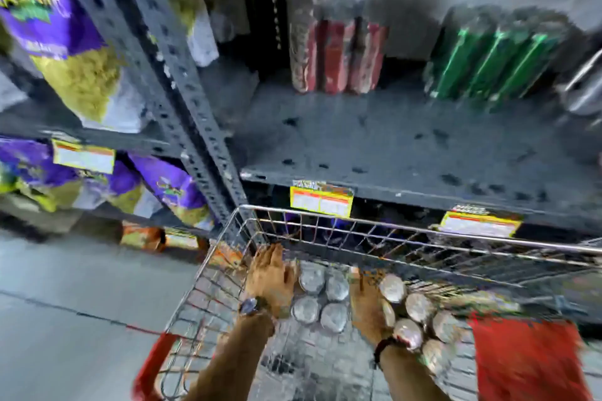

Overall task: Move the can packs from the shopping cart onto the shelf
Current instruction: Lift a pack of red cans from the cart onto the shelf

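Note:
Both my hands reach down into the wire shopping cart (325, 221). A can pack (321, 295) with silver tops stands between them; my left hand (270, 277) presses its left side and my right hand (366, 306) its right side. A second can pack (415, 316) lies just right of my right hand. Above the cart is the dark shelf (391, 153), with a red can pack (335, 52) and a green can pack (495, 62) standing at its back. The picture is blurred, so the finger grip is unclear.
A perforated steel upright (182, 85) divides the shelving; purple and yellow snack bags (58, 36) fill the left bays. Yellow price labels (321, 200) hang on the shelf edge. The cart has red corners (524, 358). Grey floor lies to the left.

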Demonstrator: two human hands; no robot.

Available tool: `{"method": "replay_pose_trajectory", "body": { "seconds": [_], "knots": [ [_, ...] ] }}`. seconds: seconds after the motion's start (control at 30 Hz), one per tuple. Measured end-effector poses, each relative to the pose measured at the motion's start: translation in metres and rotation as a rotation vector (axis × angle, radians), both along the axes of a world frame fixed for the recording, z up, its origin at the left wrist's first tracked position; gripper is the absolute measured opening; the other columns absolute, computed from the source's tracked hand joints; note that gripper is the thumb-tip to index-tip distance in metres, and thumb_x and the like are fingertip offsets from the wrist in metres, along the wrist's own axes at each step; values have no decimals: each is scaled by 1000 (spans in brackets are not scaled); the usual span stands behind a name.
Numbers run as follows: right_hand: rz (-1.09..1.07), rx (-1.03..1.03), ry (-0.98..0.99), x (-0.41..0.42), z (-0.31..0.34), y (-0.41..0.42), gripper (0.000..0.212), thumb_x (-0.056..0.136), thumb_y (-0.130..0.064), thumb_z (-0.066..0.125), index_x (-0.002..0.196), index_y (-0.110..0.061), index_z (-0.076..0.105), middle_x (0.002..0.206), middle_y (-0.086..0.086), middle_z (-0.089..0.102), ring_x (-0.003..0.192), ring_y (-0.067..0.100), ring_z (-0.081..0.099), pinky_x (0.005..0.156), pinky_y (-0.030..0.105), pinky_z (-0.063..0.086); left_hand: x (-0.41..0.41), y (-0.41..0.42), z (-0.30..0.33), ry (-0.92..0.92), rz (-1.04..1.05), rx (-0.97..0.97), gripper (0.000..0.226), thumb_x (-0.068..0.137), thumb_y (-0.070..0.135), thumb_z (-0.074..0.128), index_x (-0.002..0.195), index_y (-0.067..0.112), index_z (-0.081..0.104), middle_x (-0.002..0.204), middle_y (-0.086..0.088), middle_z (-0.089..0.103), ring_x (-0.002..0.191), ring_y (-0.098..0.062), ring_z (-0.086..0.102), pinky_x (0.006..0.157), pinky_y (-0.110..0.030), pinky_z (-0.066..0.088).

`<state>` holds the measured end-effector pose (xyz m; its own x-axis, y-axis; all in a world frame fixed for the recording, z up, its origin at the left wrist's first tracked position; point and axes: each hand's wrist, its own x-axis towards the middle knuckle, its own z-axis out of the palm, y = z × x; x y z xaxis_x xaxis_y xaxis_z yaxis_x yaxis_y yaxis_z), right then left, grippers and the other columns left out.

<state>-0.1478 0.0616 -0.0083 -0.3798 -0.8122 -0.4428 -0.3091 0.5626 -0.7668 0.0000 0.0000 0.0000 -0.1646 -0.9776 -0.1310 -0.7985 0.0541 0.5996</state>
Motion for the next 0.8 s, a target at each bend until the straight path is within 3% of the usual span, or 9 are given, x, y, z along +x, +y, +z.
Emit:
{"method": "replay_pose_trajectory", "body": {
  "seconds": [0.03,0.1,0.2,0.27,0.33,0.43,0.53,0.67,0.8],
  "knots": [
    [-36,24,7,4,-11,-4,48,93,-26,37,133,-1,35,128,31,50,118,42,46,100,39,28,2,-7,-17,26,69,85,51,74,24,48,117,-2,55,120,-26,60,111,-38,57,94,-38,44],
    [-117,118,-21,7,-32,-11,55,88,-36,39,129,0,39,125,30,53,116,41,48,101,44,30,10,-15,-46,83,156,242,53,87,29,42,133,2,36,141,-20,41,128,-35,39,105,-41,34],
    [-186,300,-234,11,-50,-17,37,91,-23,45,120,-1,45,91,25,63,79,33,56,75,46,43,13,-24,-76,244,236,478,59,85,13,55,136,-1,27,137,-26,42,121,-45,44,100,-54,40],
    [-205,371,-350,9,-62,-20,43,89,-17,49,123,6,40,116,41,52,101,44,56,89,51,43,13,-29,-88,281,228,562,60,82,7,58,134,0,28,130,-27,47,116,-43,49,97,-49,44],
    [-219,377,-456,8,-68,-18,46,85,-22,54,121,0,37,130,37,44,116,43,48,104,52,35,19,-32,-99,315,212,630,48,80,1,59,123,6,38,113,-23,54,95,-29,64,78,-31,52],
    [-249,326,-561,7,-75,-15,88,70,-41,59,138,-7,15,144,21,34,126,34,42,110,49,29,25,-34,-120,396,166,658,47,80,-15,50,123,-3,35,99,-21,54,61,-8,65,50,-17,53],
    [-258,340,-519,11,-74,-17,90,68,-40,59,139,-9,13,141,28,35,124,41,43,108,50,31,26,-35,-127,464,235,640,49,79,-15,50,125,-9,34,87,-17,58,71,-24,58,56,-28,52],
    [-213,328,-413,15,-69,-15,38,89,-22,46,121,-7,33,128,33,48,117,48,45,99,53,40,28,-34,-121,485,230,662,39,83,-5,51,121,-6,40,88,-18,61,90,-44,60,69,-44,51],
    [-154,200,-358,16,-42,-3,58,90,-27,44,136,-7,15,136,22,42,113,39,52,85,36,48,30,-29,-82,527,231,676,26,85,4,53,111,3,48,102,-24,61,102,-47,56,77,-52,51]
  ]
}}
